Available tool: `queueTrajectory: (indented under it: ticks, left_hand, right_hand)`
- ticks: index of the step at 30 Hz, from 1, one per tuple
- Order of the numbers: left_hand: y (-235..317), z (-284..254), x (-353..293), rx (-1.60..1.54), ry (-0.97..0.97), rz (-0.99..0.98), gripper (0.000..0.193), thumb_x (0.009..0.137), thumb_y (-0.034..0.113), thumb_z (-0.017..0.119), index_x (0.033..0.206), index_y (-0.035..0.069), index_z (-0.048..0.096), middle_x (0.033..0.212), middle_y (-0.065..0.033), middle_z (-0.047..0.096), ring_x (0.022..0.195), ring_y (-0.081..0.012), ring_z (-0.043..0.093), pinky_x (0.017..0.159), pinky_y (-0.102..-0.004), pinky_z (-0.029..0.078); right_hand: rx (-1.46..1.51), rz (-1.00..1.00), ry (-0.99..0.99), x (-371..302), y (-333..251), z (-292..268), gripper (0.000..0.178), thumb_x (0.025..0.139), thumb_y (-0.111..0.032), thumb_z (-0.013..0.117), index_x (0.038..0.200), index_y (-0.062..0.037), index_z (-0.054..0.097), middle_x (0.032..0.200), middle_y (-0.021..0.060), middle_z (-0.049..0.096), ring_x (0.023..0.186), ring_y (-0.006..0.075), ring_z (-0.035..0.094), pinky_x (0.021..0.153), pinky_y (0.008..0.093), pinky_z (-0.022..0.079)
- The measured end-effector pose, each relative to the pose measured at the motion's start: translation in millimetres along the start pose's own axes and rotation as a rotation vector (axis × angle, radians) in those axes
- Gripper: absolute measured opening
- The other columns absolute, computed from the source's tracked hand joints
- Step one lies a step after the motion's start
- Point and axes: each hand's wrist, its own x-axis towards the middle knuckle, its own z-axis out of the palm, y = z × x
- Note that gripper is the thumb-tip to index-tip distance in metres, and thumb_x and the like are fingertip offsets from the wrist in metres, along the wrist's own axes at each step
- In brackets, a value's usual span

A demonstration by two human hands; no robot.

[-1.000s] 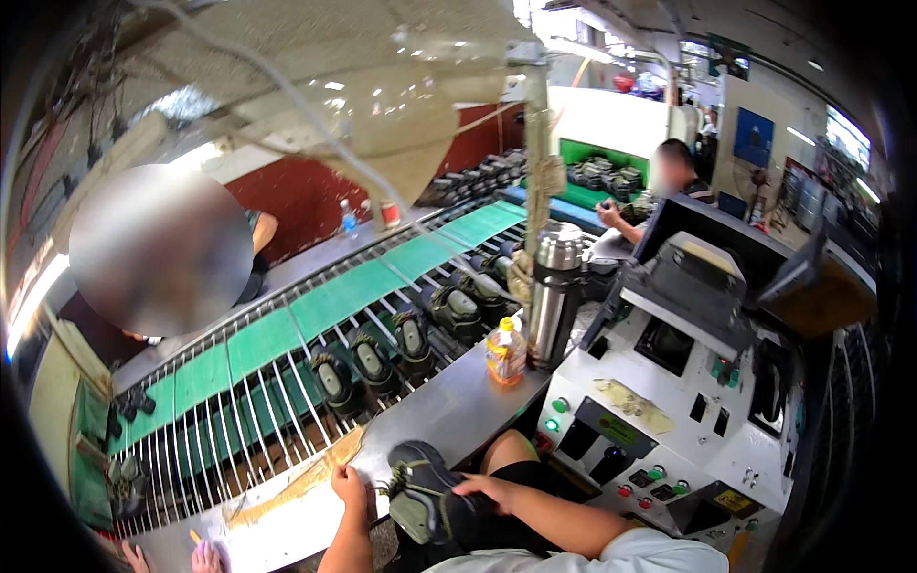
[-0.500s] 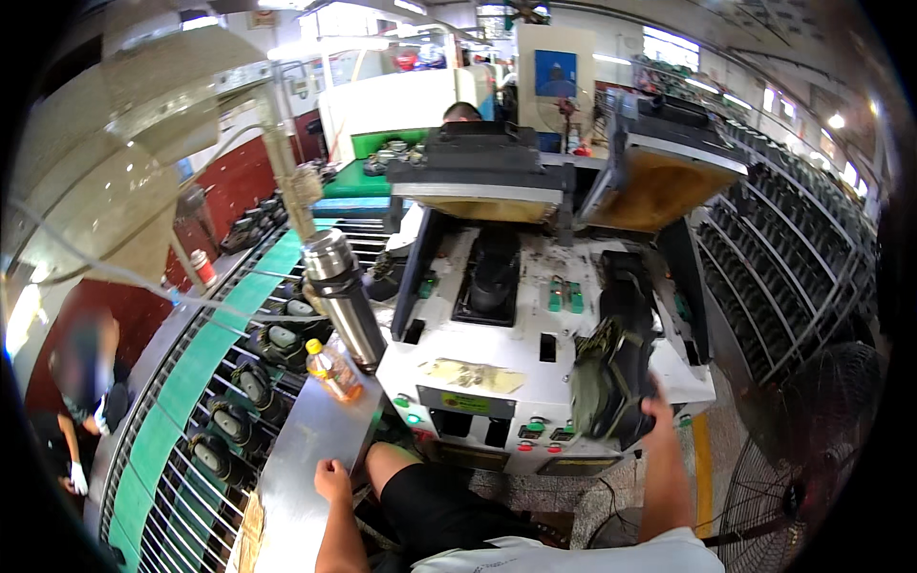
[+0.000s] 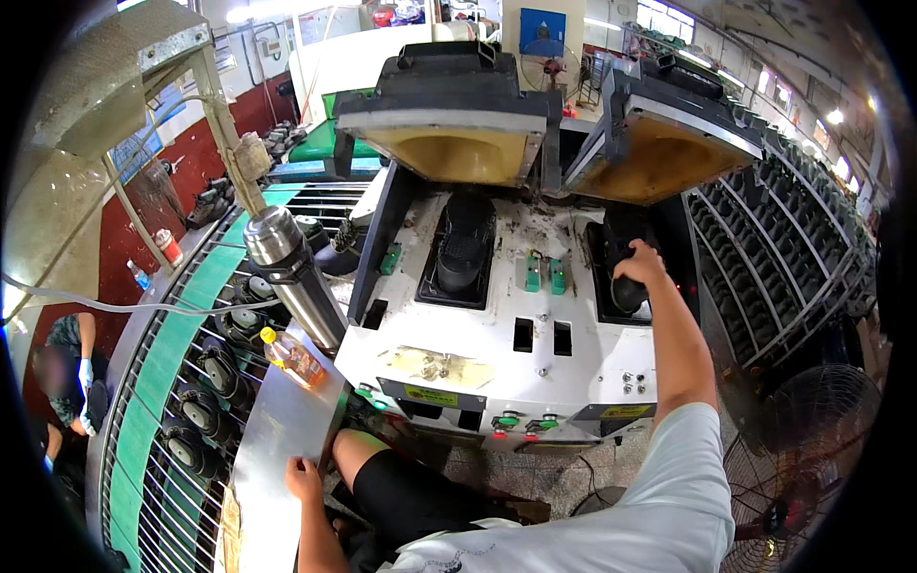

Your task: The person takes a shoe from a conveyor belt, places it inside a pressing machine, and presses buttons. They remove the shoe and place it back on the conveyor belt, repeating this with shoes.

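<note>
My right hand (image 3: 642, 265) reaches to the right station of a white two-station press (image 3: 564, 368). Its fingers curl over a black shoe-shaped block (image 3: 628, 294), hiding part of it; I cannot tell whether a shoe is on it. In the left station a similar black block (image 3: 462, 258) with a textured top sits in a black tray. Both hinged lids, the left lid (image 3: 444, 148) and the right lid (image 3: 669, 148), are raised. My left hand (image 3: 304, 477) is curled closed beside the metal side table (image 3: 277, 449), with nothing showing in it.
A steel thermos (image 3: 296, 277) and an amber drink bottle (image 3: 291, 358) stand on the side table. Dark shoes (image 3: 205, 415) lie on a roller conveyor to the left. A floor fan (image 3: 793, 477) and a shoe rack (image 3: 783, 258) are at right. A co-worker's gloved hand (image 3: 86, 377) shows far left.
My right hand has gone forward from the press's front right corner to the right station. The dark olive shoe it held is no longer visible. The view has shifted; my left hand stays closed.
</note>
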Motion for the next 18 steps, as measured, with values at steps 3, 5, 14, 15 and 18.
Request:
queueTrajectory:
  ticks: [3, 5, 14, 15, 18]
  left_hand:
    - [-6, 4, -1, 0.025, 0.042, 0.028, 0.009, 0.078, 0.011, 0.059, 0.074, 0.002, 0.059, 0.063, -0.0139, 0.060, 0.056, -0.0296, 0.057, 0.056, -0.0404, 0.046]
    - [-2, 10, -2, -0.006, 0.032, -0.040, 0.009, 0.078, 0.011, 0.059, 0.075, 0.002, 0.059, 0.063, -0.0141, 0.060, 0.057, -0.0294, 0.057, 0.056, -0.0404, 0.046]
    - [199, 76, -119, -0.376, -1.100, 0.349, 0.020, 0.082, 0.023, 0.061, 0.091, 0.007, 0.069, 0.089, -0.0143, 0.068, 0.082, -0.0311, 0.066, 0.072, -0.0377, 0.052]
    - [218, 93, -141, -0.385, -1.271, 0.512, 0.026, 0.084, 0.028, 0.058, 0.097, 0.007, 0.067, 0.091, -0.0153, 0.067, 0.085, -0.0326, 0.065, 0.074, -0.0390, 0.052]
    - [287, 116, -192, -0.418, -1.574, 0.890, 0.033, 0.092, 0.029, 0.047, 0.109, 0.006, 0.062, 0.099, -0.0193, 0.065, 0.093, -0.0367, 0.062, 0.080, -0.0434, 0.049]
  right_hand:
    - [-0.051, -0.033, -0.032, -6, -8, 10, 0.078, 0.058, -0.031, 0.076, 0.130, -0.0143, 0.050, 0.133, 0.0194, 0.046, 0.121, 0.0387, 0.046, 0.098, 0.0449, 0.043]
    - [0.033, -0.072, 0.027, -12, 15, 13, 0.076, 0.061, -0.034, 0.075, 0.130, -0.0136, 0.050, 0.132, 0.0182, 0.047, 0.121, 0.0379, 0.045, 0.098, 0.0447, 0.043]
    - [0.680, -0.136, 0.711, -199, 172, 77, 0.012, 0.081, -0.002, 0.061, 0.077, -0.0004, 0.049, 0.074, 0.0063, 0.047, 0.072, 0.0168, 0.046, 0.066, 0.0301, 0.039]
    - [0.878, -0.025, 0.811, -219, 197, 95, 0.011, 0.083, -0.004, 0.057, 0.076, -0.0023, 0.049, 0.072, 0.0036, 0.048, 0.072, 0.0144, 0.045, 0.065, 0.0294, 0.039]
    - [1.338, 0.574, 0.748, -242, 238, 117, 0.017, 0.082, -0.017, 0.057, 0.070, -0.0092, 0.046, 0.071, 0.0023, 0.050, 0.069, 0.0149, 0.047, 0.065, 0.0281, 0.039]
